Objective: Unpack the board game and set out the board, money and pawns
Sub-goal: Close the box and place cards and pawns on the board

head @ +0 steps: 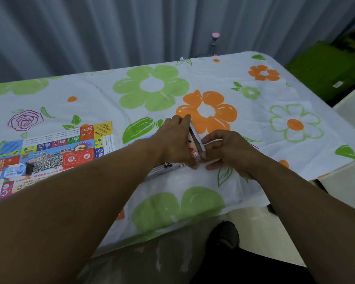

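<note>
Where the white-edged printed paper stack (195, 144), possibly money, stands edgewise, left hand (177, 140) and right hand (228, 153) pinch opposite faces.

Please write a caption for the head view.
Left hand and right hand hold a paper stack on edge over the tablecloth beside the game board.
</note>
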Tool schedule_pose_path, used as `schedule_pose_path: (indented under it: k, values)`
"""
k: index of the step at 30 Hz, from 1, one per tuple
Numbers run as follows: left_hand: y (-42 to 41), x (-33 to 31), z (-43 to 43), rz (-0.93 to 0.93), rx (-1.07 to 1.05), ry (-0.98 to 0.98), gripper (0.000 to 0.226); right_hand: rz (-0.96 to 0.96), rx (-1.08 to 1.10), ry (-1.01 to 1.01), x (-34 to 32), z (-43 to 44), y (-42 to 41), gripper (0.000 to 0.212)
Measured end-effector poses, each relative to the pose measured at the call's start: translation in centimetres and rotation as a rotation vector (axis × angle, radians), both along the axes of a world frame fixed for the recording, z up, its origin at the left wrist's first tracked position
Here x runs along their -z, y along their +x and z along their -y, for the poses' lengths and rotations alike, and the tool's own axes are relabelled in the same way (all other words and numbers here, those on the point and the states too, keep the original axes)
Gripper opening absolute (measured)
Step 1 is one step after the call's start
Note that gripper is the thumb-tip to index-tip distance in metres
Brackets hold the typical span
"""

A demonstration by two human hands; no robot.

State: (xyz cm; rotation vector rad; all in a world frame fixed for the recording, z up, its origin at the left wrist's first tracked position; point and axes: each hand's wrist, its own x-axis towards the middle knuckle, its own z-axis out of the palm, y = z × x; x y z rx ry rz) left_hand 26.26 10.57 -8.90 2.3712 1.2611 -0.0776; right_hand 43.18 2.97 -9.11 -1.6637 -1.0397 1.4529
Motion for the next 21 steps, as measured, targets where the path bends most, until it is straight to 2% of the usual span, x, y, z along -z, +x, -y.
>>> schedule_pose_path:
  k: [6,13,21]
  values:
    - [0.0,0.2,0.2,0.011,0.009,0.010,0.145,-0.069,-0.030,-0.056,-0.4,-0.3,-0.8,0.023]
    - [0.0,0.0,0.4,0.040,0.013,0.044,0.133,0.006,0.105,-0.007,0.1,-0.7,-1.1,0.002]
    - [-0.1,0.5,0.5,0.093,-0.010,0.068,0.115,0.048,0.091,-0.010,0.1,-0.7,-1.5,0.005]
